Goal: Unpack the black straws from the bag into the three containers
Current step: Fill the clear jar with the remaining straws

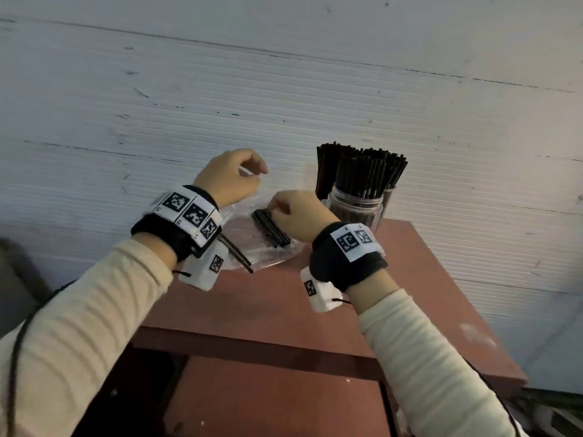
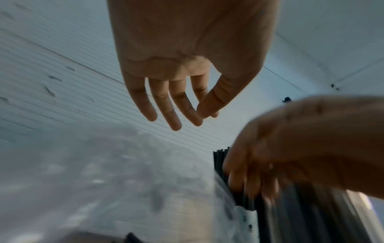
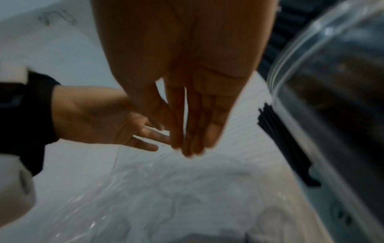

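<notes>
A short bundle of black straws (image 1: 271, 229) lies on a crumpled clear plastic bag (image 1: 239, 222) on the red-brown table (image 1: 277, 304). My left hand (image 1: 252, 171) is raised over the bag's far side, and thumb and fingertips (image 2: 199, 115) meet in a pinch on a fold of the film. My right hand (image 1: 277, 209) reaches down from the right. Its fingers (image 2: 249, 180) rest on the bundle, and no grip shows in the blurred right wrist view. Clear jars (image 1: 356, 209) packed with upright black straws (image 1: 362, 168) stand just right of my right hand.
Two loose straws (image 1: 239, 257) stick out over the bag's near edge beside my left wrist. A white ribbed wall (image 1: 284, 89) rises directly behind the table. The table's right edge (image 1: 467, 294) drops off past the jars.
</notes>
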{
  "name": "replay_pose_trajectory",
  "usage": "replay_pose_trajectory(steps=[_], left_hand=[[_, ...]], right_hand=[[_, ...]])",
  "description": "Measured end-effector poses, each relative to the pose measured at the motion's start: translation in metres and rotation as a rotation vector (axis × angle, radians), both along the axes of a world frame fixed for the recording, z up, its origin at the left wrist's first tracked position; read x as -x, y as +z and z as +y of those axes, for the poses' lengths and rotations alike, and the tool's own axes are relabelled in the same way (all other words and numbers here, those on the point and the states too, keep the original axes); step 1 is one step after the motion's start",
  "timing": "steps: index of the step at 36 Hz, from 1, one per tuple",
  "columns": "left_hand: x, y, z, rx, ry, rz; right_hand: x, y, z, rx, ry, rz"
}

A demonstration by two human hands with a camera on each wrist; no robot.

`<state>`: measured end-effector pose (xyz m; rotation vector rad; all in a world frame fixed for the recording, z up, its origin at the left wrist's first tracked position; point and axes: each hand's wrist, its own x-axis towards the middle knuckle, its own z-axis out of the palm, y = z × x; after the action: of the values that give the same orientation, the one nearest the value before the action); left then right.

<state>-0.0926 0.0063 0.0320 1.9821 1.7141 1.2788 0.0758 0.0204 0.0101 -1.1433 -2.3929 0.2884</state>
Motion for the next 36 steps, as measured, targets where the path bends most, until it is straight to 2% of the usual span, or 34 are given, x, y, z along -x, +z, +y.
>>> replay_pose_trajectory(steps=[3, 6, 9, 13, 17, 22, 25, 30, 33, 36], left_hand=[[0.023, -0.008, -0.003, 0.184, -0.026, 0.151], [0.037, -0.017, -0.008, 0.413, -0.113, 0.264], [0.045, -0.023, -0.012, 0.509, -0.182, 0.348], [0.049, -0.024, -0.013, 0.444, -0.169, 0.358], [0.046, -0.022, -0.016, 0.389, -0.139, 0.333], [0.046, -0.021, -0.014, 0.369, -0.224, 0.252], [0.043, -0.022, -0.012, 0.348, -0.208, 0.215], [0.044, -0.028, -0.008, 0.35, -0.194, 0.181], [0.044, -0.03, -0.005, 0.336, -0.16, 0.168], [0.045, -0.031, -0.004, 0.305, -0.148, 0.18]], right_hand=[[0.02, -0.023, 0.014, 0.139, -0.028, -0.342], [0.035, -0.036, 0.027, 0.179, -0.037, -0.443], [0.041, -0.047, 0.045, 0.197, -0.065, -0.49], [0.043, -0.067, 0.07, 0.201, -0.148, -0.587], [0.049, -0.078, 0.091, 0.25, -0.169, -0.603], [0.05, -0.085, 0.109, 0.148, -0.133, -0.56], [0.054, -0.073, 0.097, 0.085, -0.138, -0.65], [0.061, -0.055, 0.064, -0.052, -0.071, -0.694], [0.068, -0.05, 0.054, -0.056, -0.031, -0.661], [0.072, -0.049, 0.049, 0.056, 0.049, -0.606]])
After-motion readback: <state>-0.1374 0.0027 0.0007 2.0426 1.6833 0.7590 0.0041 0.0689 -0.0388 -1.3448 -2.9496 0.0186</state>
